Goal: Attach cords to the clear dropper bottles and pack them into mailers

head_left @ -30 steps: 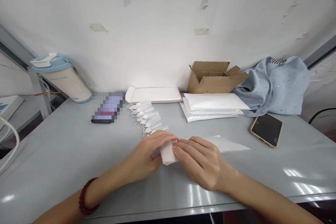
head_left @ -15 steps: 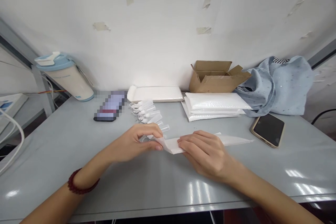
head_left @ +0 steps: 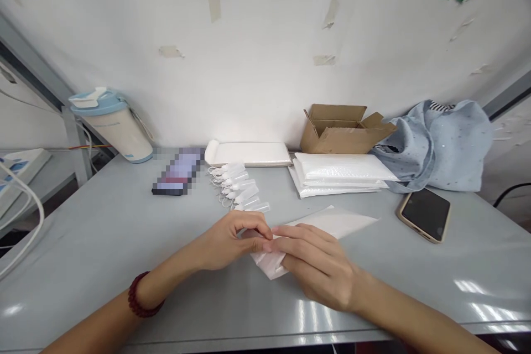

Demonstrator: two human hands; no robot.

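A thin, slightly see-through white sheet [head_left: 332, 222], which looks like wrapping paper or foam, lies folded under and between my hands. My left hand [head_left: 236, 240] is closed in a pinch on its left end, thumb against fingertips. The fingers of my right hand [head_left: 315, 265] grip the sheet just to the right, meeting the left fingertips. The sheet's far end stretches loose over the table, pointing up and right. Just beyond my left hand lie several small clear plastic tubes [head_left: 244, 192] with white loops. My fingers hide whatever may be inside the fold.
Padded white mailers [head_left: 344, 168] are stacked at the back right, near an open cardboard box [head_left: 344, 135]. A flat white envelope pile [head_left: 253, 152] lies against the wall. Two phones, a dark one [head_left: 425, 213] and a blurred one [head_left: 178, 171], a tumbler [head_left: 116, 124] and a blue cloth bag [head_left: 452, 144] surround these.
My hands have come together at the left end of the white sheet. Its folded end now sits lower and nearer to me, and its far end spreads wider. The whole view has tilted slightly upward.
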